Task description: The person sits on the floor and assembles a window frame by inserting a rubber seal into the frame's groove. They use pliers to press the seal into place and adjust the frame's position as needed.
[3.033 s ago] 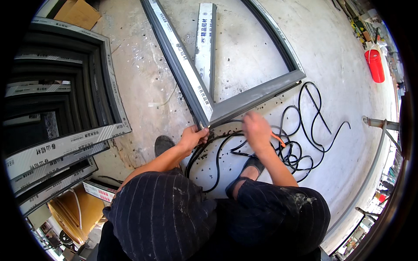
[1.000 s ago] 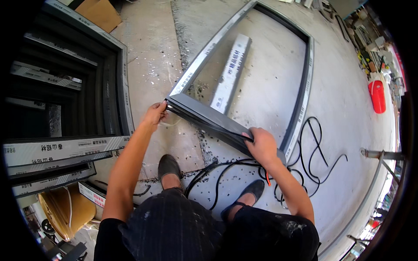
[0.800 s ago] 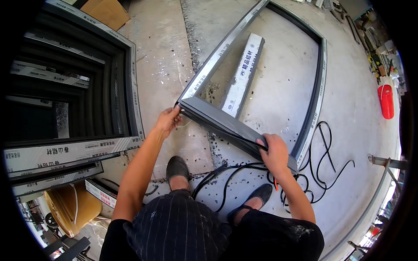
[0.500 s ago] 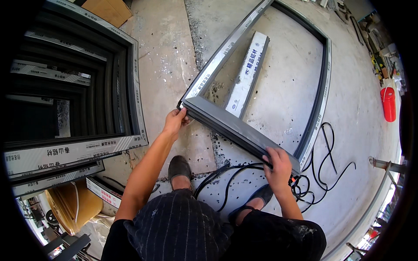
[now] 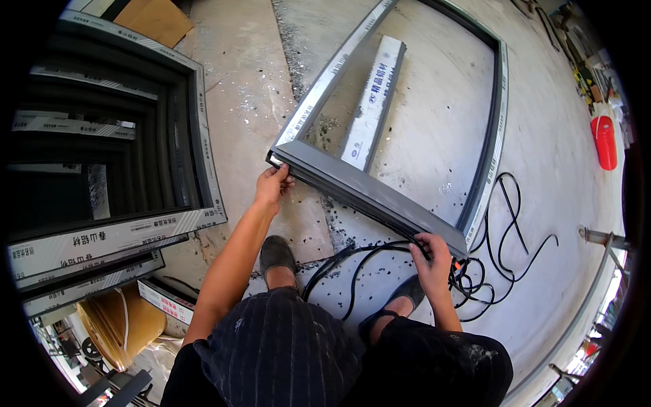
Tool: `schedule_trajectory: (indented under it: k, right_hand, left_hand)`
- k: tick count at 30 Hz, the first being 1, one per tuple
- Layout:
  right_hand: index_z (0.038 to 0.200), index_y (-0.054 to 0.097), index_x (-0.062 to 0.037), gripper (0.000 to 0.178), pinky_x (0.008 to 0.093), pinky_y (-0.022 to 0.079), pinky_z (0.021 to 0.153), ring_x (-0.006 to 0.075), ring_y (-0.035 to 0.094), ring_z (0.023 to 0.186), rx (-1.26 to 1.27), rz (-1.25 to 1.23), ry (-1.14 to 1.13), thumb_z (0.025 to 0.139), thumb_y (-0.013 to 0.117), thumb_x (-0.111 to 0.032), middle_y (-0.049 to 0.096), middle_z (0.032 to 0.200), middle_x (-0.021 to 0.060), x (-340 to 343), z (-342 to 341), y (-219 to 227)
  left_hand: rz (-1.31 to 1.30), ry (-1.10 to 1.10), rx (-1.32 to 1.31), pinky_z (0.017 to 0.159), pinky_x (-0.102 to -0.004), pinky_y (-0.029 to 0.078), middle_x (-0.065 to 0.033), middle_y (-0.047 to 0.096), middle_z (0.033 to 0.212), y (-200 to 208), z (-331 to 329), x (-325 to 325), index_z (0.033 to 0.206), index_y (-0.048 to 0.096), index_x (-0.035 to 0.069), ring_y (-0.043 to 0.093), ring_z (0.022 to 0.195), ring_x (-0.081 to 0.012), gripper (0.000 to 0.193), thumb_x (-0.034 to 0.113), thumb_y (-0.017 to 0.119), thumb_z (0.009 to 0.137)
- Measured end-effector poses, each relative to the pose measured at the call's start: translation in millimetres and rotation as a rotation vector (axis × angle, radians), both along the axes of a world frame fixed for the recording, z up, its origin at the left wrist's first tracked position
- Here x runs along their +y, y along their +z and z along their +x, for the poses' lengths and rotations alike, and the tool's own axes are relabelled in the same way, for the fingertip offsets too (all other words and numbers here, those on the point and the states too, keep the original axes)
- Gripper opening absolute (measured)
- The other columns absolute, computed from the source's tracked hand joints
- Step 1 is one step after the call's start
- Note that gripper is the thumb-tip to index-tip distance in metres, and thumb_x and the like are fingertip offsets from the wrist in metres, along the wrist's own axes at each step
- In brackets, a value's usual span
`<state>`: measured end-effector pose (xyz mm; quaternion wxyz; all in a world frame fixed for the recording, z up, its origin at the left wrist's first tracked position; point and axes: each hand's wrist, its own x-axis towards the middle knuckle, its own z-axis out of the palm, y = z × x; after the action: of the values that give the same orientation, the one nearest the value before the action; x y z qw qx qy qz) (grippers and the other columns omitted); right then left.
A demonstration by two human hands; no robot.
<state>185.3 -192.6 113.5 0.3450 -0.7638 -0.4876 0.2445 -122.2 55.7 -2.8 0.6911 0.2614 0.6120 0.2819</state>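
A dark grey metal frame [image 5: 369, 188], like a window frame, lies tilted before me, its long sides partly wrapped in printed white film. Along its near bar runs a black rubber strip [image 5: 352, 249], which trails in loops onto the floor. At the bar's left corner, the thumb and fingers of my left hand [image 5: 271, 186] pinch the strip against the edge. My right hand [image 5: 432, 261] grips the strip near the bar's right end, thumb and fingers closed round it. The fingertips partly hide where the strip meets the frame.
Stacked dark frames [image 5: 115, 224] stand close on my left. A film-wrapped beam [image 5: 371, 108] lies beneath the tilted frame. More black strip [image 5: 505, 271] coils on the floor to the right. Further off are a red container [image 5: 603, 142] and a cardboard box [image 5: 152, 22].
The view has shifted slightly, with the frame now a little further left. My right fingers have come off the bar's top edge and closed lower on the strip. My left hand stays at the corner.
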Motion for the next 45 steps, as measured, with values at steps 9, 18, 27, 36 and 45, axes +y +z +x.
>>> schedule_trajectory:
  k: [9,18,27,36,45]
  right_hand:
    - [0.092,0.067,-0.0076,0.015,0.0387,0.049,0.060,0.0289,0.062,0.069,-0.274,-0.092,0.083,0.084,0.070,-0.019,0.060,0.080,0.0095,-8.3,-6.6,-18.6]
    - [0.095,0.069,-0.0045,0.022,0.0359,0.049,0.063,0.0277,0.063,0.071,-0.026,-0.163,-0.017,0.086,0.070,-0.025,0.063,0.079,0.0119,-20.5,-3.8,-27.8]
    - [0.096,0.069,-0.0016,0.024,0.0337,0.051,0.068,0.0250,0.065,0.076,0.075,-0.098,-0.054,0.086,0.070,-0.023,0.065,0.084,0.0125,-5.9,-13.8,-40.5]
    - [0.086,0.067,-0.0058,0.019,0.0396,0.050,0.062,0.0290,0.065,0.070,-0.065,-0.093,-0.073,0.083,0.068,-0.024,0.065,0.078,0.0111,-0.4,-20.4,-46.1]
    - [0.087,0.066,-0.0034,0.013,0.0317,0.049,0.061,0.0205,0.061,0.065,0.054,-0.048,-0.067,0.081,0.070,-0.015,0.062,0.076,0.0096,0.2,-27.3,-25.1]
  left_hand:
    - [-0.101,0.061,-0.257,0.070,-0.0341,0.050,-0.0004,0.057,0.080,11.1,8.2,-17.0,0.095,0.054,0.013,0.060,0.080,-0.0183,0.025,0.035,0.066,0.093]
    - [-0.132,0.006,-0.227,0.071,-0.0320,0.050,-0.0017,0.059,0.081,8.6,11.8,-25.6,0.093,0.055,0.012,0.060,0.079,-0.0186,0.025,0.036,0.064,0.094]
    - [-0.144,-0.145,-0.197,0.070,-0.0295,0.050,-0.0009,0.061,0.082,25.1,33.8,-63.7,0.096,0.059,0.010,0.062,0.078,-0.0163,0.029,0.039,0.065,0.094]
    - [0.101,-0.391,0.024,0.069,-0.0259,0.048,-0.0009,0.063,0.081,43.8,49.7,-88.9,0.101,0.064,0.005,0.061,0.074,-0.0119,0.029,0.034,0.058,0.098]
    - [1.171,-1.040,0.401,0.078,-0.0399,0.047,-0.0100,0.063,0.089,117.7,120.0,-97.5,0.098,0.068,0.008,0.061,0.088,-0.0289,0.018,0.021,0.067,0.086]
